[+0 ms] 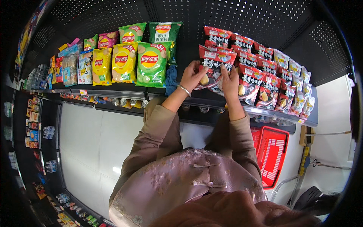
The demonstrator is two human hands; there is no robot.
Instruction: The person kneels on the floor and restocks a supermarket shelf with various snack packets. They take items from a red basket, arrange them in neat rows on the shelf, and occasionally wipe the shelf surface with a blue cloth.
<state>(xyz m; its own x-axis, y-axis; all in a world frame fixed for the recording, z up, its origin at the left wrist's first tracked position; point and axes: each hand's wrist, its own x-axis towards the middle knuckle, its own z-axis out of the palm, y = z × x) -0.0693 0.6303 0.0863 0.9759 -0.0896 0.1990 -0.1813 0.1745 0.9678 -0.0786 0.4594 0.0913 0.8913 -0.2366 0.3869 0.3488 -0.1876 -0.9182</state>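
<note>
My left hand (194, 76), with a silver bangle at the wrist, grips the left side of a red-and-black snack bag (212, 58). My right hand (230, 81) holds the same bag from the right, its thumb on the printed front. A second bag edge shows just behind it, so there may be two in my grasp. The bag is upright at the front of the black shelf. To its right stand rows of matching red-and-black bags (251, 82). A dark blue cloth (171, 81) lies left of my left hand, beside a green Lay's chip bag (153, 63).
Yellow Lay's bags (124, 63) and other snacks line the shelf's left part. White-and-pink bags (297, 105) stand at its right end. Cans (123, 102) sit on the shelf below. On the floor to my right is a red plastic shopping basket (262, 161). Stocked shelves (40, 127) run along the left.
</note>
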